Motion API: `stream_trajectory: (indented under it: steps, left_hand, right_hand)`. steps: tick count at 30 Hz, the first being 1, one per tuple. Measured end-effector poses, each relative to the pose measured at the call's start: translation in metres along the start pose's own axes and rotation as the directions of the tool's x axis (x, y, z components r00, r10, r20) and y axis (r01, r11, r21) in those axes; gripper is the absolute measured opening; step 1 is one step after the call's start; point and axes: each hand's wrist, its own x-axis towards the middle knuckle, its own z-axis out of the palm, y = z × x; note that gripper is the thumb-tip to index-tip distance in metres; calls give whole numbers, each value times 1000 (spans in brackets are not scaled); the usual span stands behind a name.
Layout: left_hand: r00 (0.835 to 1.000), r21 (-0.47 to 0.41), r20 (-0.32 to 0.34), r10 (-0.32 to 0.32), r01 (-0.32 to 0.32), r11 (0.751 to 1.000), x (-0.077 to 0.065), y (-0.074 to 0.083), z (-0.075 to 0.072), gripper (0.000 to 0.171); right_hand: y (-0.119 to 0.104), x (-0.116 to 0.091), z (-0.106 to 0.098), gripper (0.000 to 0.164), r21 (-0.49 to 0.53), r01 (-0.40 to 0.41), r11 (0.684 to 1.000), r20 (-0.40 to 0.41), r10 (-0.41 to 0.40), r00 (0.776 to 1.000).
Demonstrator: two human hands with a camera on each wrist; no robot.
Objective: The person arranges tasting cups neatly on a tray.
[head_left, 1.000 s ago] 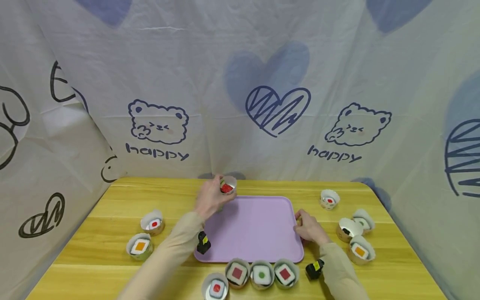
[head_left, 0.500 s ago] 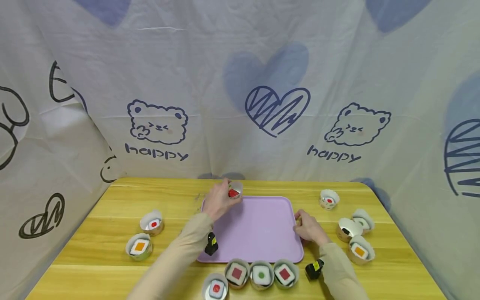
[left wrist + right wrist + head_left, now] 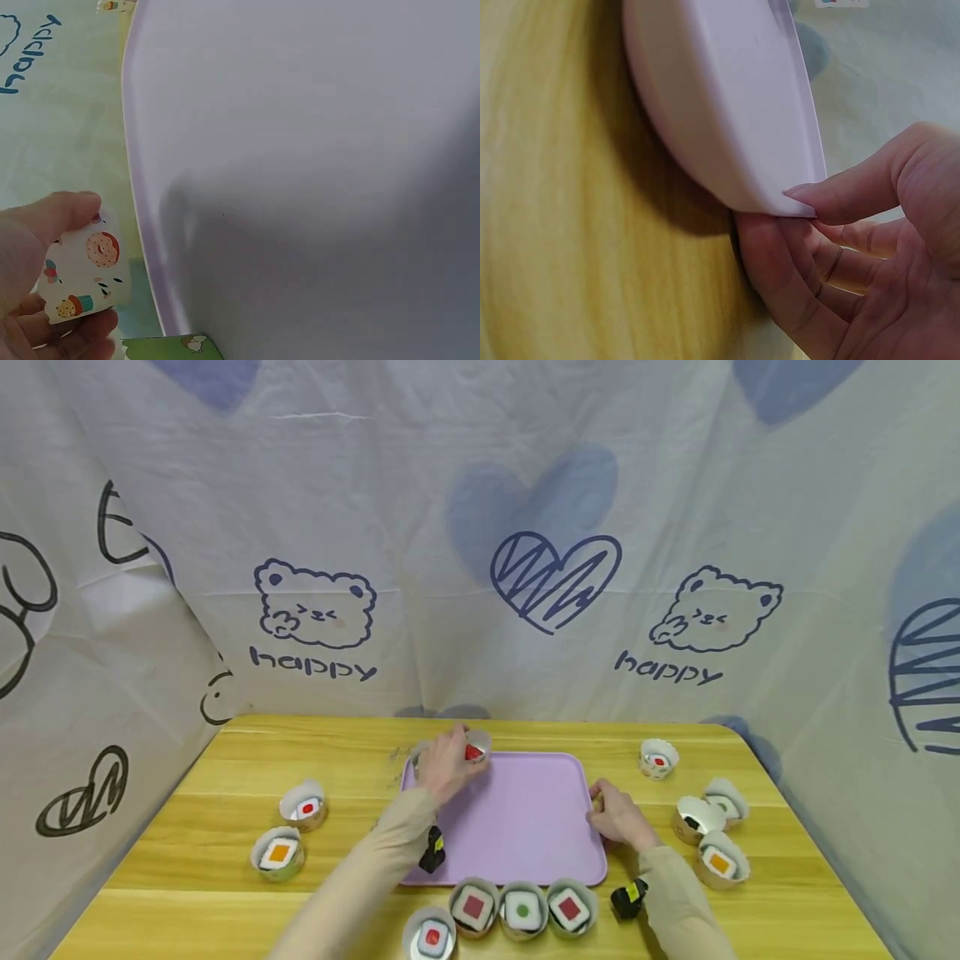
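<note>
My left hand (image 3: 444, 766) grips a paper baking cup (image 3: 481, 745) with something red inside, over the far edge of the lilac tray (image 3: 525, 818). In the left wrist view, the thumb and fingers hold this cup (image 3: 86, 274), which is printed with a doughnut and a cupcake. A green paper cup (image 3: 172, 347) stands close by at the tray's corner, mostly out of frame there and largely behind the hand in the head view. My right hand (image 3: 619, 813) pinches the tray's right rim; in the right wrist view its thumb lies over the rim (image 3: 799, 201) and its fingers beneath.
Several paper cups with sushi-like pieces (image 3: 522, 910) line the tray's near edge. Two more cups (image 3: 279, 853) stand on the left. To the right is a cluster of cups (image 3: 722, 862), with another cup (image 3: 658, 758) behind. A printed cloth (image 3: 480, 568) hangs behind the wooden table (image 3: 187, 860).
My left hand has moved right and slightly nearer with the baking cup, uncovering part of the other cup at the tray's far left corner. My right hand keeps its place on the rim.
</note>
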Motion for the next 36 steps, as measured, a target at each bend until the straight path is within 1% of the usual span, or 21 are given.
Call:
stream_trajectory:
  steps: [4,8,16,24,29,36]
  left_hand:
    - [1000,46,-6,-11,11,999,0,1,3,58]
    - [1000,68,-9,-12,12,998,-1,3,5,58]
    - [1000,86,-15,-20,21,996,-2,2,10,58]
    - [1000,111,-17,-21,23,994,-1,0,19,57]
    - [1000,123,-21,-21,24,992,0,0,21,58]
    - [999,130,0,-39,39,991,0,1,23,60]
  right_hand:
    - [0,0,0,30,1,-5,1000,2,5,1000]
    - [0,0,0,30,0,-8,1000,5,8,1000]
    - [0,1,0,30,-1,-20,1000,12,20,1000]
    - [1,2,0,29,8,-1,1000,-6,1,1000]
    - [1,2,0,29,5,10,1000,-11,-10,1000]
    - [2,2,0,30,7,5,1000,-5,-5,1000]
